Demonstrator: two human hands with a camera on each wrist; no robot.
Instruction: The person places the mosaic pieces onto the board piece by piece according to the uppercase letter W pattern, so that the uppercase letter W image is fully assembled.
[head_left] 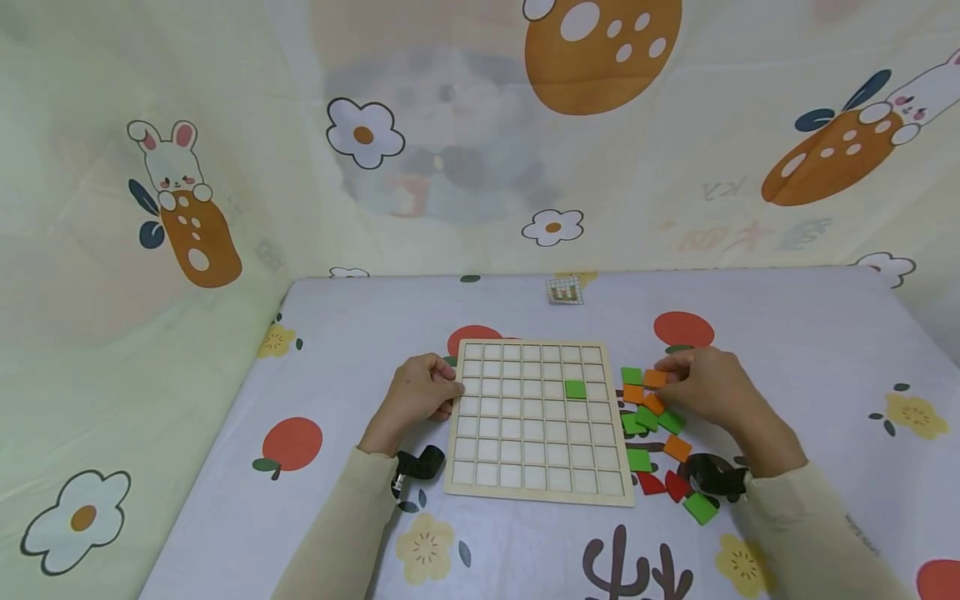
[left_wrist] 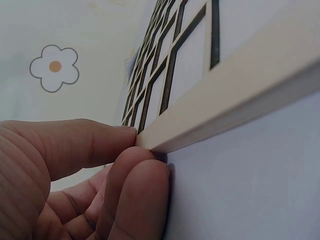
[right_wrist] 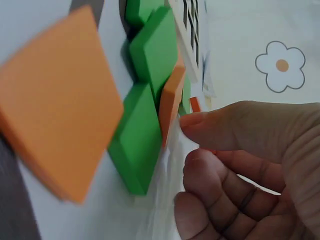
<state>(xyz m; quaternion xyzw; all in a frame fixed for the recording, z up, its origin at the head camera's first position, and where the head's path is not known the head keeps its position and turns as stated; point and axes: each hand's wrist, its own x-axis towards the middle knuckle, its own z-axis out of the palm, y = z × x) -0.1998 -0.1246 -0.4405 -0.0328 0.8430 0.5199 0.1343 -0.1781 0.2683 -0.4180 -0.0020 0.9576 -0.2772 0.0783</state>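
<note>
A wooden grid board (head_left: 540,496) lies on the table with one green square tile (head_left: 575,389) in an upper right cell. My left hand (head_left: 422,387) grips the board's left edge; in the left wrist view the thumb (left_wrist: 95,145) lies at the frame's top edge and curled fingers at its side. To the right of the board, my right hand (head_left: 705,385) pinches an orange square tile (head_left: 654,378) at the top of a loose pile. Only a sliver of that orange tile (right_wrist: 195,104) shows past the thumb in the right wrist view.
Green tiles (head_left: 639,460), orange tiles (head_left: 677,448) and red quarter-round pieces (head_left: 650,483) lie scattered along the board's right side, some overlapping. A small patterned card (head_left: 565,291) lies at the table's back. The printed cloth (head_left: 337,500) covers the table.
</note>
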